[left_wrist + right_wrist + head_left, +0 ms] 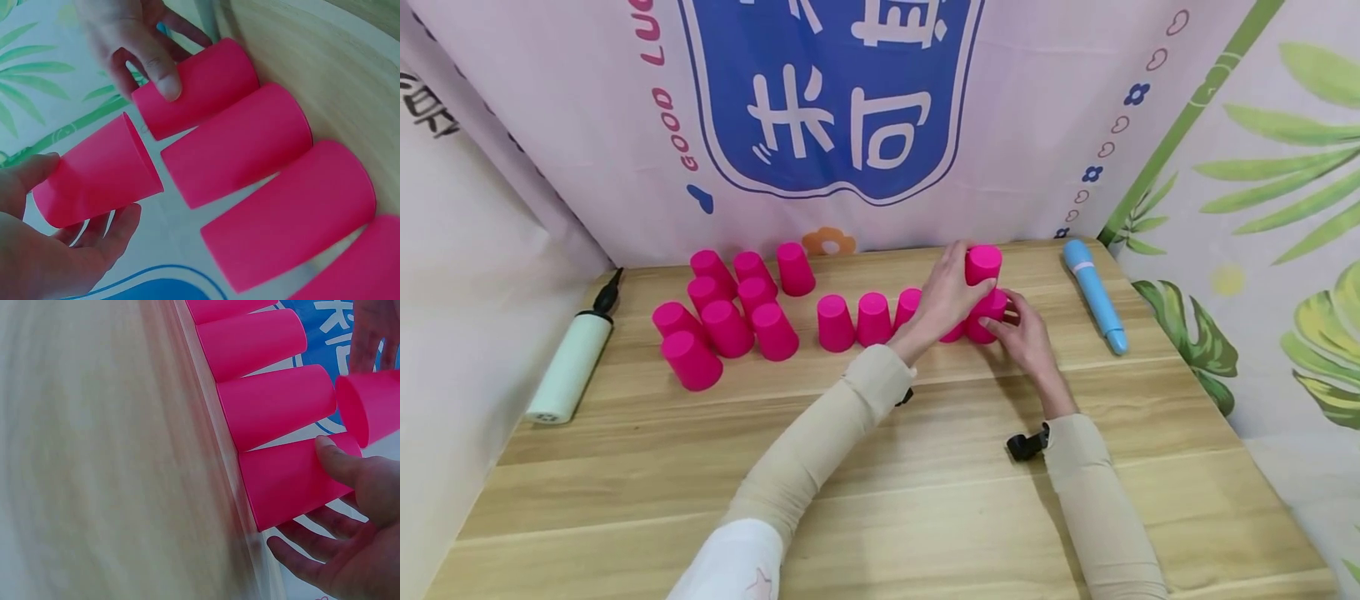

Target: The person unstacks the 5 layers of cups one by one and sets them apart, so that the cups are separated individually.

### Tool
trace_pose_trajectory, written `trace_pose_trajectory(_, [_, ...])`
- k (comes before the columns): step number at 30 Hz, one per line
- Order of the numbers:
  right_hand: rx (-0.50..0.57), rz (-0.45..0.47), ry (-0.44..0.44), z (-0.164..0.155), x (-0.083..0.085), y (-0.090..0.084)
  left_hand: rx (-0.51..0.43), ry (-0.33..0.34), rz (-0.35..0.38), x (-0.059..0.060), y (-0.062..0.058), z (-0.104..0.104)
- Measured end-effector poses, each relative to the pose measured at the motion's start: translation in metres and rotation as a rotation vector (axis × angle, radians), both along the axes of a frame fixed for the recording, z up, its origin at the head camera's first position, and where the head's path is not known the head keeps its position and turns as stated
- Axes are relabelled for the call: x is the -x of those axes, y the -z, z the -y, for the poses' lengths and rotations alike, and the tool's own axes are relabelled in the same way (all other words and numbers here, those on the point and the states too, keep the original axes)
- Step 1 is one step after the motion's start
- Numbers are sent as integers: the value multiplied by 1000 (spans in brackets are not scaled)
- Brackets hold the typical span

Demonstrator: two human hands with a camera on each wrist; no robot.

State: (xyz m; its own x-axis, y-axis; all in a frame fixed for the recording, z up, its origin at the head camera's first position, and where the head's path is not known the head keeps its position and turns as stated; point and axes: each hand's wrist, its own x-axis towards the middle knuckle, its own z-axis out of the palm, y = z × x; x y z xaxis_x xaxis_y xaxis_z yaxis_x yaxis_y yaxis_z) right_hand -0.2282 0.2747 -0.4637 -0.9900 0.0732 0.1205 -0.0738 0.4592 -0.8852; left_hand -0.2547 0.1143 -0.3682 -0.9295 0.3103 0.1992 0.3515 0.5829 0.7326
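My left hand (944, 293) holds an upside-down pink cup (983, 265) above the right end of a row of cups, thumb on one side and fingers on the other. In the left wrist view, the held cup (100, 172) has its open rim facing the row. My right hand (1027, 340) grips the rightmost cup of the row (290, 481), its thumb on the near side and fingers round the far side. Other upside-down pink cups (873, 321) stand side by side to its left; my left hand and wrist partly hide some in the head view.
Several more upside-down pink cups (727, 329) stand grouped at the left of the wooden table (880, 517). A pale green hand pump (572, 367) lies at the far left, and a blue cylindrical object (1097, 296) at the right. A printed curtain (1030, 125) hangs behind the table.
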Motion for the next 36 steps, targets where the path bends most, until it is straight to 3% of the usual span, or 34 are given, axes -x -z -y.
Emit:
trace_pose_trajectory(16, [35, 3, -4, 1, 0, 0, -100, -15, -61, -29, -19, 66])
trace_pose_trajectory(28, [43, -4, -15, 2, -1, 5, -139, -106, -96, -53, -23, 118])
trace_pose_trajectory(36, [37, -13, -8, 3, -1, 3, -148, -215, -124, -68, -20, 159])
